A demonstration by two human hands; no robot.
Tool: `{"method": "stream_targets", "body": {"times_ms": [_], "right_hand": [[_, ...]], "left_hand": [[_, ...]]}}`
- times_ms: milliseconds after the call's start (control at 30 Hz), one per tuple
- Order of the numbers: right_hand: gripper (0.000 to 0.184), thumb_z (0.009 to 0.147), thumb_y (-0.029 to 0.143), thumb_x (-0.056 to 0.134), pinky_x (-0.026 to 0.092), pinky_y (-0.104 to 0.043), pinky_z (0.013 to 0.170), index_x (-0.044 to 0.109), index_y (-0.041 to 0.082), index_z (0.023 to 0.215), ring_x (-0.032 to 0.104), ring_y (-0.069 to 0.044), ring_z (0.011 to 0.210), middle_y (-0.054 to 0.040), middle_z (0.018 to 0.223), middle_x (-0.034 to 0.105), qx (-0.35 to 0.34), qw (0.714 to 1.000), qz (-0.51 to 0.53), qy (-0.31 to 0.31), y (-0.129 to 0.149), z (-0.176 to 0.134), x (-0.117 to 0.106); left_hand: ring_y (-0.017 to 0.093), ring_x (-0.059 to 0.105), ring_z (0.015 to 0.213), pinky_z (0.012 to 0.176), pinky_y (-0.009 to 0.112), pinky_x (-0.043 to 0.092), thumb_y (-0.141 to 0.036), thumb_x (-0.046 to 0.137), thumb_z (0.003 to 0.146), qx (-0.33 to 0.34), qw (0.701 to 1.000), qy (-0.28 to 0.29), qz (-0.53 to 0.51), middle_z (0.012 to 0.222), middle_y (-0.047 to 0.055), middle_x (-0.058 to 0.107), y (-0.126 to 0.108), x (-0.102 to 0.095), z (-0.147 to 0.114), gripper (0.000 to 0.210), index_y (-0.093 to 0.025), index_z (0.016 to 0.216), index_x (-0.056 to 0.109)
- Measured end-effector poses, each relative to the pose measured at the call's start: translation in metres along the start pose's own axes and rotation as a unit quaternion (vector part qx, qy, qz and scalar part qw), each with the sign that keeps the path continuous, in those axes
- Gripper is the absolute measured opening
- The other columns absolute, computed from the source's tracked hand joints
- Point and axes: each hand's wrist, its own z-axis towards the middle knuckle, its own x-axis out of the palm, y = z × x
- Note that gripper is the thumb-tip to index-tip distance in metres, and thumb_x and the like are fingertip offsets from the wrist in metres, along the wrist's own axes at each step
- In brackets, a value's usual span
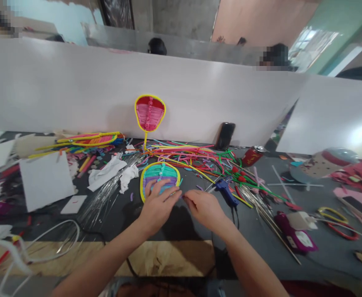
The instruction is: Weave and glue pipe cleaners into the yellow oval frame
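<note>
A rounded craft piece (165, 170) lies on the dark table, with a yellow fuzzy rim, teal and purple pipe-cleaner rows and small beads down its middle. My left hand (158, 204) rests on its lower part, fingers spread, covering much of the purple rows. Just right of the piece, my right hand (206, 208) is closed in a pinch close to my left fingertips. A bit of purple shows by the pinch, but what the fingers hold is too small to make out. Behind, a pink and red fan-shaped piece (150, 113) with a yellow rim stands against the white partition.
Loose pipe cleaners (187, 153) are heaped along the partition. A blue glue gun (227, 192) lies to the right, near a red can (252, 156) and a leaning phone (225, 135). Crumpled paper (106, 172) and silvery strands (106, 194) lie left. Several people are beyond the partition.
</note>
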Motion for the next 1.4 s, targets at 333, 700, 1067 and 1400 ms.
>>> {"method": "stream_targets", "body": {"times_ms": [333,700,1067,1400], "right_hand": [[0.021,0.092,0.027,0.044,0.042,-0.024,0.064,0.06,0.018,0.082,0.059,-0.014,0.068,-0.0032,0.074,0.064,0.036,0.974,0.172,-0.141,-0.02,0.003,0.036],[0.014,0.09,0.026,0.05,0.045,-0.024,0.063,0.062,0.019,0.089,0.062,-0.014,0.068,-0.0027,0.076,0.068,-0.012,0.98,0.19,-0.063,-0.009,-0.002,0.039],[0.014,0.089,0.014,0.047,0.038,-0.027,0.06,0.053,0.019,0.077,0.049,-0.015,0.063,-0.0019,0.065,0.058,-0.114,0.972,0.142,-0.148,-0.01,-0.005,0.029],[0.015,0.089,0.015,0.046,0.04,-0.028,0.061,0.054,0.021,0.078,0.051,-0.015,0.061,-0.0008,0.064,0.059,-0.098,0.967,0.139,-0.19,-0.009,-0.004,0.03]], "left_hand": [[0.022,0.059,0.092,0.092,0.048,0.026,-0.022,0.051,0.088,-0.106,0.992,0.029,-0.067,0.08,0.0,0.074,0.015,0.017,-0.006,0.022,-0.03,0.092,0.071],[0.021,0.053,0.087,0.085,0.042,0.028,-0.02,0.057,0.084,-0.072,0.997,-0.012,-0.008,0.076,0.0,0.07,0.008,0.012,-0.014,0.021,-0.034,0.089,0.072],[0.015,0.052,0.065,0.068,0.029,0.038,-0.031,0.057,0.083,-0.142,0.91,0.101,-0.376,0.06,0.003,0.063,-0.006,0.017,-0.017,0.023,-0.017,0.068,0.068],[0.009,0.044,0.058,0.055,0.021,0.034,-0.037,0.074,0.064,-0.377,0.689,0.139,-0.604,0.062,-0.002,0.056,-0.003,0.023,-0.012,0.026,-0.014,0.071,0.066]]}}
